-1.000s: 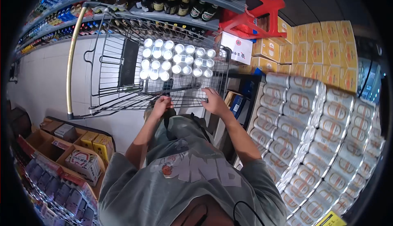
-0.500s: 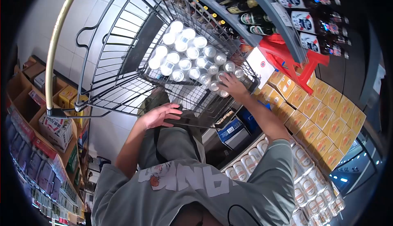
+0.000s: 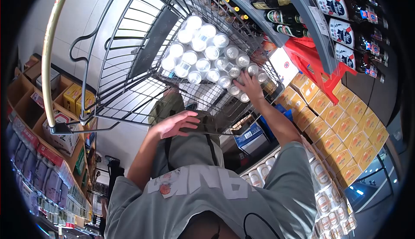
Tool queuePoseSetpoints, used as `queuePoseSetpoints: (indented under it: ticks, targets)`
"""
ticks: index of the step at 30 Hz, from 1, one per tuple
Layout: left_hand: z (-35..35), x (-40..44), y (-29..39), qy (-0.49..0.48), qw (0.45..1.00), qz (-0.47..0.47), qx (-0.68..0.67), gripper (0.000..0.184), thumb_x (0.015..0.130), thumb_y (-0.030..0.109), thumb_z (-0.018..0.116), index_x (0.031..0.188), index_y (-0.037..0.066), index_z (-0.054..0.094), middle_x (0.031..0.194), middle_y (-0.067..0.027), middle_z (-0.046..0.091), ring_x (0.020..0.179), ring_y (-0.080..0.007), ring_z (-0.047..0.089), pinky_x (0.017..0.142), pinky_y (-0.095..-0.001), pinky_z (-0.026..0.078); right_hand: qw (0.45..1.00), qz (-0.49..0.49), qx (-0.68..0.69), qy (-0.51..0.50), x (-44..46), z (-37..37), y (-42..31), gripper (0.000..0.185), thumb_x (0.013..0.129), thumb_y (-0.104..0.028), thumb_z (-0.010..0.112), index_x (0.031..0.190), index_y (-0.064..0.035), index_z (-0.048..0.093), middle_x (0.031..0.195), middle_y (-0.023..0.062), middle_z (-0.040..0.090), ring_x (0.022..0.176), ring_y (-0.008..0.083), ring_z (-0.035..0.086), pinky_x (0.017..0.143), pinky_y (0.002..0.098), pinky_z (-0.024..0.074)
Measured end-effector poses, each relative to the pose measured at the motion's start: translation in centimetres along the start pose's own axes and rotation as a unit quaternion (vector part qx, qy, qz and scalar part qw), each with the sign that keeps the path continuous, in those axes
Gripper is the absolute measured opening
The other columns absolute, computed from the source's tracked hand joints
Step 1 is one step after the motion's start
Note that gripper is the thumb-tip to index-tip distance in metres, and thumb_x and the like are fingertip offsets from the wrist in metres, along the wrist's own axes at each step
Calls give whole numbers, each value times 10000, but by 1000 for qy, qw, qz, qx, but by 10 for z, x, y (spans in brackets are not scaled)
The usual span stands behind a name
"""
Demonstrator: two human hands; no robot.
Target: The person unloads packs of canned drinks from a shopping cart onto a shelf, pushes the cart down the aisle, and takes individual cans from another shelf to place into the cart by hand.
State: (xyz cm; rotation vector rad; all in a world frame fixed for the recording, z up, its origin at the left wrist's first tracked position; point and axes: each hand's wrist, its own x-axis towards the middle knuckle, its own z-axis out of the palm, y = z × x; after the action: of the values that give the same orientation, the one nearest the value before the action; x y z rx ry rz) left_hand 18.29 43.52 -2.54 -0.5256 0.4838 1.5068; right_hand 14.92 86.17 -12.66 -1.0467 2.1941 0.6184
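Tiled shop floor [image 3: 88, 1]; on it, a shopping cart [image 3: 153, 44] holding packed cans [image 3: 212, 53], long axis far left to near right. Right hand [image 3: 251, 87]: nearer, at their right end, fingers spread, grip unclear. Left hand [image 3: 177, 124]: open, empty, apart.

The right arm [image 3: 279, 123] reaches forward, the right hand [image 3: 250, 87] turned palm down with its fingers parted; whether they grip is hard to tell from this angle. The left arm [image 3: 145, 161] is bent, the left hand [image 3: 176, 125] nearer the body, unclenched, fingers loosely extended.
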Motion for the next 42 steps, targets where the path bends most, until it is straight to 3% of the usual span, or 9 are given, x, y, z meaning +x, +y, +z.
queuePoseSetpoints:
  ticks: [9,16,24,26,32,34,38,40,42]
  targets:
    - [0,0,1,-6,1000,-18,-16,644,1026,561,448,1505,136,376,1508,-95,464,1352,-253,462,1089,-540,357,996,-53,-10,-75,7,-1,8,608,994,-258,503,1558,-362,300,1632,170,258,1508,377,189,1129,531,269]
    - [0,3,5,-13,998,-42,-45,574,1049,522,421,1488,152,401,1492,-80,495,1341,-232,481,1080,-507,374,991,-10,-13,-136,8,-16,2,763,972,-287,560,1601,-386,140,1661,156,191,1533,385,130,1133,559,268]
    - [-10,9,-6,-45,996,-27,-66,482,1051,458,449,1424,154,483,1448,-79,547,1289,-221,541,1046,-491,421,997,-8,-20,-68,-6,-8,0,613,993,-257,519,1563,-338,310,1615,147,319,1492,342,275,1118,525,300]
    - [-12,8,-3,-50,997,-21,-60,476,1049,448,457,1421,152,487,1446,-81,550,1283,-222,547,1038,-488,431,997,27,59,-29,-14,-1,-6,581,956,-235,545,1508,-337,396,1593,157,343,1484,323,306,1087,548,333]
    - [8,9,-4,15,998,-40,-47,460,1041,432,479,1388,130,499,1394,-79,575,1253,-237,564,1029,-508,452,994,78,63,-43,-51,-21,-21,653,922,-248,600,1531,-313,372,1580,153,349,1486,309,298,1073,552,336]
    - [24,11,-2,72,990,-52,108,437,1035,406,494,1365,119,506,1362,-86,581,1235,-255,568,1025,-525,462,992,90,82,-35,-65,-29,-24,671,916,-237,605,1539,-299,363,1579,147,344,1484,312,298,1058,568,341]
    - [38,37,24,63,987,-85,119,427,1031,390,500,1357,114,507,1372,-93,566,1242,-264,557,1019,-524,471,983,97,154,-21,-99,-61,-20,848,771,-237,753,1529,-267,375,1549,186,351,1478,339,297,1047,588,333]
    - [20,74,28,92,989,-52,104,458,1029,412,488,1368,103,494,1388,-96,549,1260,-266,543,1035,-521,462,979,101,174,-28,-119,-82,-18,747,835,-181,679,1516,-271,385,1564,203,338,1491,350,271,1054,594,331]
    - [2,111,22,138,989,-1,51,497,1028,443,446,1393,108,485,1405,-87,540,1293,-271,519,1084,-513,414,969,114,218,-21,-138,-106,-15,844,767,-235,767,1515,-261,379,1558,211,320,1483,365,270,1046,599,331]
